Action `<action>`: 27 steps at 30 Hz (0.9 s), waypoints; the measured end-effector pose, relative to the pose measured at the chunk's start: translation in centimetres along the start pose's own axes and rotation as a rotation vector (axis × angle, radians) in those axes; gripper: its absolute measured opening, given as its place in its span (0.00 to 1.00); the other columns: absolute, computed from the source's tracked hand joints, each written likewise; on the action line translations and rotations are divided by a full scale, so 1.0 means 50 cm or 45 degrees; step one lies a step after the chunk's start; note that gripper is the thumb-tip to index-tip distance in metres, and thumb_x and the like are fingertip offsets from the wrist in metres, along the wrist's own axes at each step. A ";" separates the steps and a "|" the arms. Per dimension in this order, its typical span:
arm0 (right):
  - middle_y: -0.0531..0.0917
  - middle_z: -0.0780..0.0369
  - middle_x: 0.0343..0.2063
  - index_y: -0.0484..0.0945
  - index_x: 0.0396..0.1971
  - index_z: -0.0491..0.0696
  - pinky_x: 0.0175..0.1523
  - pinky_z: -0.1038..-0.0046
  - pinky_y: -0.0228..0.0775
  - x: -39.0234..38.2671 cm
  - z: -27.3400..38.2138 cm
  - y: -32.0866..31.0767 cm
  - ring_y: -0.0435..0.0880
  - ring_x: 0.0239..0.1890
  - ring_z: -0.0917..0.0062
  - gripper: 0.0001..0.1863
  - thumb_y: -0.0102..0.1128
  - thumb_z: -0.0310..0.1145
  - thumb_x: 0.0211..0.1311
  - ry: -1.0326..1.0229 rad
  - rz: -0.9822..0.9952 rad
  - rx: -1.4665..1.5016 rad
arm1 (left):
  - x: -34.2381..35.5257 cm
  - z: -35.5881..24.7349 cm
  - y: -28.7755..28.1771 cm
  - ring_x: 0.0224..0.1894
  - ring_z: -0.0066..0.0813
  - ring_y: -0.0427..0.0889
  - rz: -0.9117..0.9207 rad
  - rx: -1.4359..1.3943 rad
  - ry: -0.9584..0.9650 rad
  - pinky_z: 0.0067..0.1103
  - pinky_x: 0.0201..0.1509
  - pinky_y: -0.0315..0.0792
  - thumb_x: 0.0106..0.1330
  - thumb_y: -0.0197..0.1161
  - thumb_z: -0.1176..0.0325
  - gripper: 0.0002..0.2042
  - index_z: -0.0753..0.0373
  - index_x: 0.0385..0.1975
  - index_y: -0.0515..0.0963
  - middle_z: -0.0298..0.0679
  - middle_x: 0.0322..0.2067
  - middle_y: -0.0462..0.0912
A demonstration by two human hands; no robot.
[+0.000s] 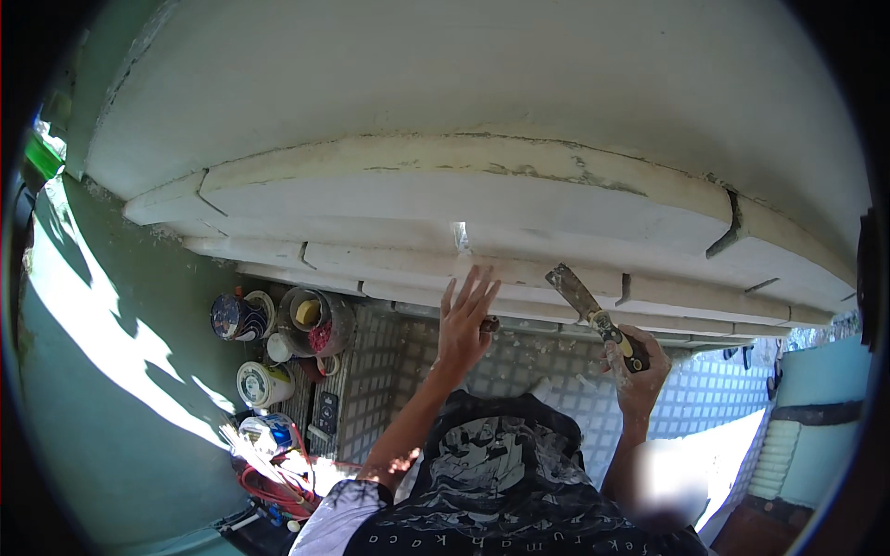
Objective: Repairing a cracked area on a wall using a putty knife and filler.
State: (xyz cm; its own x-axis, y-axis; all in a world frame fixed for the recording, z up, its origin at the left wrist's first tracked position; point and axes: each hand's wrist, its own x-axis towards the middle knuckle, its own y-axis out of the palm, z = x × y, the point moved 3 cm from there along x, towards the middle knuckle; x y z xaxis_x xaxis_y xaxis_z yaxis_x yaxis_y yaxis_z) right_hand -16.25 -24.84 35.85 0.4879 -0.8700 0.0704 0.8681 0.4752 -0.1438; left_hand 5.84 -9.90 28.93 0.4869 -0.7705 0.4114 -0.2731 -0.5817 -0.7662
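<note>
Right hand (pixel 640 366) grips a scraper (pixel 604 324), its long axis slanting up-left toward the ledge (pixel 533 271); left hand (pixel 464 324), fingers spread, nearer, contact unclear.

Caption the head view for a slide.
Putty knife in the right-hand grip, left-hand grip spread open before pale stepped ledges; tubs at left.

Along the green wall (pixel 176 287), streaked by sunlight (pixel 93 324), sits a cluster of containers — a dark patterned tub (pixel 234 317), a grey bucket (pixel 345 322) holding a yellow block (pixel 307 313) and something pink (pixel 320 337), and a white lidded tub (pixel 262 385). Nearer lie a black power strip (pixel 326 411) and red cord (pixel 289 505) — loosely looped. Grid-patterned flooring (pixel 705 380) spreads to the right.
</note>
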 end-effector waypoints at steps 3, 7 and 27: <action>0.82 0.59 0.28 0.77 0.41 0.38 0.27 0.80 0.77 -0.008 -0.001 -0.014 0.83 0.25 0.80 0.12 0.64 0.20 0.56 0.013 -0.116 0.074 | 0.005 -0.033 0.023 0.71 0.34 0.56 0.050 0.033 0.097 0.51 0.71 0.38 0.44 0.59 0.83 0.40 0.55 0.65 0.63 0.34 0.66 0.63; 0.82 0.60 0.27 0.76 0.39 0.39 0.28 0.80 0.78 -0.013 -0.046 -0.058 0.83 0.25 0.80 0.11 0.64 0.19 0.55 -0.029 -0.250 0.056 | 0.009 -0.025 0.044 0.71 0.32 0.56 0.045 0.035 0.102 0.54 0.70 0.35 0.43 0.58 0.83 0.42 0.56 0.66 0.61 0.34 0.67 0.62; 0.79 0.54 0.40 0.75 0.40 0.42 0.43 0.75 0.77 0.020 -0.050 -0.187 0.81 0.42 0.72 0.19 0.70 0.17 0.46 -0.619 -0.611 -0.264 | -0.011 -0.008 0.186 0.70 0.57 0.48 -0.276 0.331 -0.030 0.47 0.65 0.48 0.41 0.54 0.82 0.44 0.66 0.68 0.53 0.51 0.67 0.55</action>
State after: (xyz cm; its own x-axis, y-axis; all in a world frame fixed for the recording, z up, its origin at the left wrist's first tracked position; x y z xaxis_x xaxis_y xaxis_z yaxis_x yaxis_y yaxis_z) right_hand -24.12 -30.50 34.82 0.0839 -0.7969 0.5982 0.9855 -0.0225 -0.1683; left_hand 2.70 -14.96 21.78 0.5303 -0.6282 0.5694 0.0581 -0.6431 -0.7636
